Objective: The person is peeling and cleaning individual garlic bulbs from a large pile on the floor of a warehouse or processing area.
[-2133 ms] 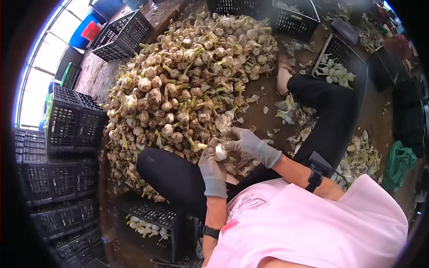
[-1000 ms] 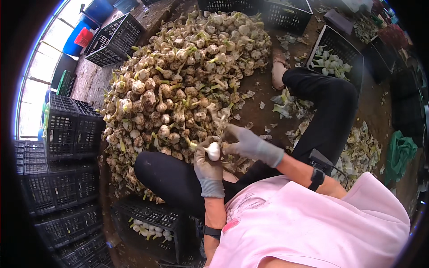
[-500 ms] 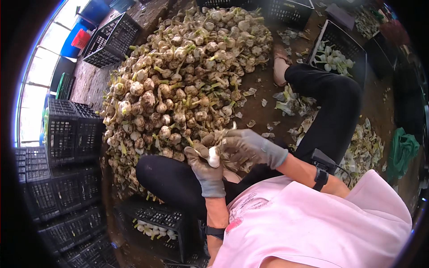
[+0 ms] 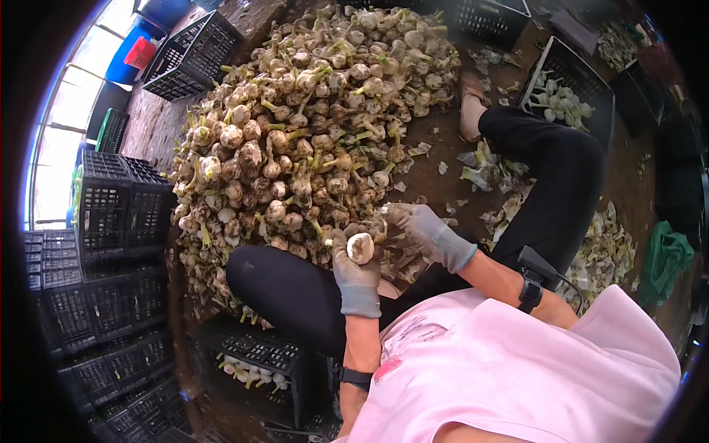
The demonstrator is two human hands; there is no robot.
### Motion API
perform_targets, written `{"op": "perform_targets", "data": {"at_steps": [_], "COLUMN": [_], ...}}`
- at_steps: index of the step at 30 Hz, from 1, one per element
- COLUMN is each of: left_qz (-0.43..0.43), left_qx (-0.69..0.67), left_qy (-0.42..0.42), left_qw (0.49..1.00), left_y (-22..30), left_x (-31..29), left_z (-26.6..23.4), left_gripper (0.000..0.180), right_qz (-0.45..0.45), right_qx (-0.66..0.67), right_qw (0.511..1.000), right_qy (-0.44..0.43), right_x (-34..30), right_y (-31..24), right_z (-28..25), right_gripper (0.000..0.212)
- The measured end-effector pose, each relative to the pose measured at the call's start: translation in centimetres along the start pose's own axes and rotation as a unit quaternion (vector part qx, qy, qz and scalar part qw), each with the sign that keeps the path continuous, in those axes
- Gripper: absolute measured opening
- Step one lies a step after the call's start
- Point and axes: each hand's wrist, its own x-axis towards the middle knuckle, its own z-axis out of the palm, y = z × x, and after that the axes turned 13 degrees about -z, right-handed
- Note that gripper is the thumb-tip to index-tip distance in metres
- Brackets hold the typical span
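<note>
My left hand [image 4: 355, 272], in a grey glove, holds a pale garlic bulb [image 4: 360, 246] just above my knee. Beside it my right hand [image 4: 421, 229], also grey-gloved, has its fingers curled at the bulb's upper right side, gripping its outer skin. Right in front of both hands a big heap of unpeeled garlic bulbs [image 4: 310, 133] with stalks and roots covers the floor. My black-clad legs lie bent on either side of the hands.
Black plastic crates [image 4: 111, 221] are stacked at the left. A low crate [image 4: 258, 358] with a few cleaned bulbs sits under my left knee. Another crate with trimmed garlic [image 4: 569, 96] stands at the far right, and peeled skins [image 4: 598, 251] litter the floor there.
Both hands have stayed at the heap's near edge, turning one bulb; the right hand has shifted from beside the bulb to pulling at its top. The view has tilted slightly.
</note>
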Motion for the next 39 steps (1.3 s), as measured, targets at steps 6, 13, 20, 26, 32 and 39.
{"op": "perform_targets", "data": {"at_steps": [6, 13, 20, 26, 32, 39], "left_qz": [0.108, 0.002, 0.104, 0.037, 0.134, 0.63], "left_qx": [0.162, 0.069, 0.194, 0.019, 0.08, 0.549], "left_qy": [0.023, -0.007, 0.022, 0.024, 0.084, 0.065], "left_qw": [0.981, 0.998, 0.975, 0.999, 0.984, 0.545], "left_y": [-0.7, -0.2, -1.1, -0.7, -0.7, -2.9], "left_x": [-0.2, 0.5, -1.6, -0.5, -0.4, -3.1], "left_z": [-1.0, -2.8, 0.2, -1.4, 0.2, 4.3], "left_gripper": [0.028, 0.031, 0.032, 0.028, 0.025, 0.008], "right_qz": [-0.027, 0.013, 0.021, 0.04, -0.005, -0.049], "right_qx": [-0.061, -0.015, 0.116, 0.113, 0.132, 0.376], "right_qw": [0.994, 0.995, 0.99, 0.991, 0.991, 0.918], "right_qy": [-0.082, -0.093, -0.083, -0.057, -0.007, 0.116], "right_x": [-2.9, -2.7, -2.4, -2.2, -1.0, 2.5], "right_y": [-2.5, -1.4, -1.0, 0.0, -1.1, -2.0], "right_z": [3.9, 3.4, 2.9, 3.4, 1.1, 2.5], "right_gripper": [0.041, 0.034, 0.033, 0.026, 0.024, 0.034]}}
